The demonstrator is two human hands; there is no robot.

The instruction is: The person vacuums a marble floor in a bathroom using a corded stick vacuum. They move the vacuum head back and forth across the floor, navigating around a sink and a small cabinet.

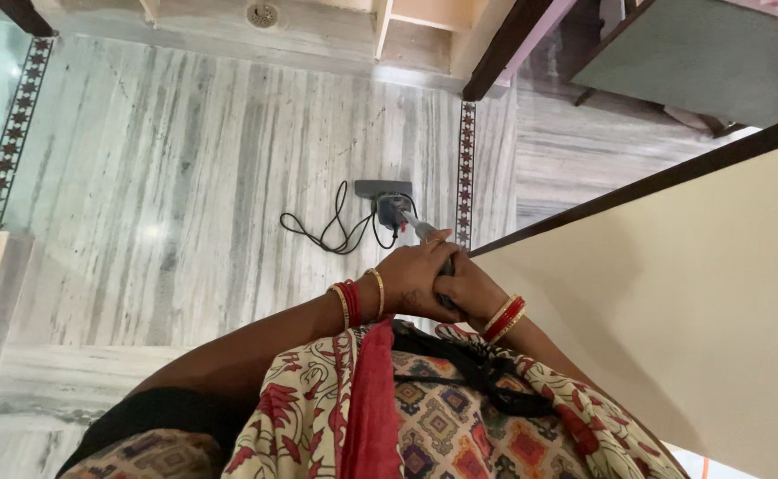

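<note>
A grey floor-cleaning tool, its flat head [383, 189] on the marble floor, has a shaft [420, 228] rising toward me. Both my hands grip the handle close together. My left hand [415, 275] wraps over the top of it. My right hand [466, 291] clasps it just below and to the right. Red and gold bangles sit on both wrists. A black cord [327, 229] trails in loops on the floor left of the tool's head. The handle itself is hidden inside my hands.
Grey-veined marble floor [185, 177] with dark patterned border strips [466, 168]. A cream wall panel with dark trim [672, 293] stands close on the right. Wooden furniture legs and a floor drain [263, 14] lie at the far edge.
</note>
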